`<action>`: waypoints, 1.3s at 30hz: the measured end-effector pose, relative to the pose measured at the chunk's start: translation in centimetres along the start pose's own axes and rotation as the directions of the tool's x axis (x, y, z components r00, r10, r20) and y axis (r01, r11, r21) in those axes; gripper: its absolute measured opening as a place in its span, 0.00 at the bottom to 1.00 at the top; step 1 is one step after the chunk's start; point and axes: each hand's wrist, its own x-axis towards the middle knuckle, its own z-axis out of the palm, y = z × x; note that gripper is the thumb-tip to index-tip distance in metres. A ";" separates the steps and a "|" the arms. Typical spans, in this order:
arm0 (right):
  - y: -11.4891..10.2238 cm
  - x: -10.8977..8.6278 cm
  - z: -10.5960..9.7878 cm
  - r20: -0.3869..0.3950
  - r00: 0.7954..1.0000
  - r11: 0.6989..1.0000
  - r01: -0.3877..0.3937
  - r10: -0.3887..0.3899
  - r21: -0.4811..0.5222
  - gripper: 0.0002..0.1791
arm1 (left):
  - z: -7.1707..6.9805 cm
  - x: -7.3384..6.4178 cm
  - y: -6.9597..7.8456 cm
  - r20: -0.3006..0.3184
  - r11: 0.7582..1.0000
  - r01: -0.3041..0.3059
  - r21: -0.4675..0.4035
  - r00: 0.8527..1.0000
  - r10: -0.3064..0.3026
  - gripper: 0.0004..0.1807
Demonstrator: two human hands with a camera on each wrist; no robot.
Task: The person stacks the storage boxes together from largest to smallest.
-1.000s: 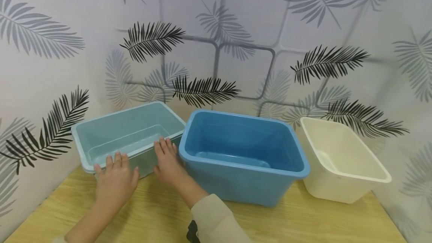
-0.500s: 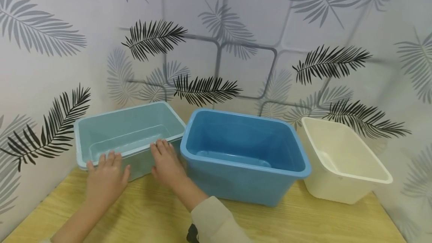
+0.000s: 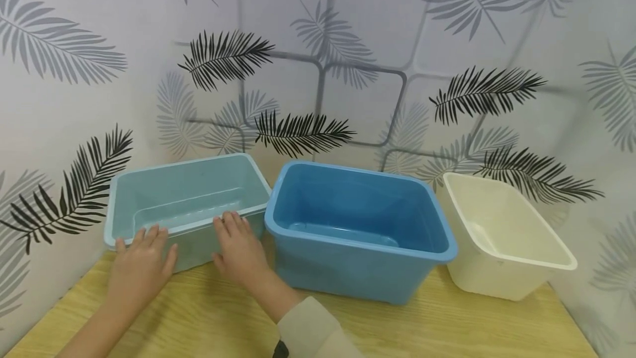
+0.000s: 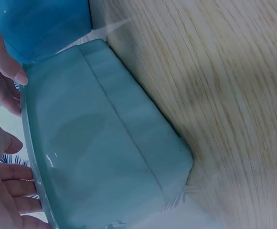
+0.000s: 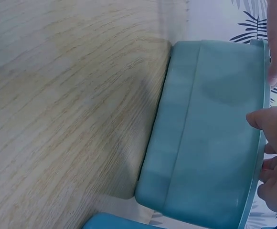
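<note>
A pale teal plastic bin [image 3: 199, 236] stands on the wooden tabletop at the left in the head view, its mouth facing up. My left hand [image 3: 136, 269] rests its fingers over the left part of the near rim. Farther along that rim lie the fingers of my right hand [image 3: 243, 250], close to the blue bin. In the left wrist view the bin's outer wall [image 4: 90, 133] fills the middle, with the left hand's fingertips at the rim. The right wrist view shows the right thumb beside the outer wall [image 5: 210, 129], fingers at the rim.
A deeper blue bin [image 3: 358, 275] stands in the middle, close against the teal bin's right end. To its right is a cream bin [image 3: 487, 280]. The wooden tabletop [image 3: 213, 319] meets a leaf-patterned wall [image 3: 367, 104] behind the bins.
The teal bin has shifted slightly to the left and a little towards me. Both hands have moved left with it. The blue and cream bins have stayed in place.
</note>
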 end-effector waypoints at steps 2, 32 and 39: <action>-0.1 -0.1 -0.1 -0.006 1.000 1.000 0.000 0.000 0.003 0.35 | -0.1 0.1 -0.1 -0.001 1.000 -0.002 -0.003 1.000 0.002 0.21; 1.1 -0.6 0.1 0.070 0.985 0.987 -0.159 0.158 0.015 0.37 | 1.0 -0.4 -3.1 -0.069 0.996 -0.087 -0.023 0.994 0.086 0.27; 0.6 -1.1 0.2 -0.073 0.990 0.981 -0.132 0.123 -0.142 0.36 | 0.9 -0.4 -4.0 -0.024 0.995 -0.086 -0.045 0.996 0.085 0.24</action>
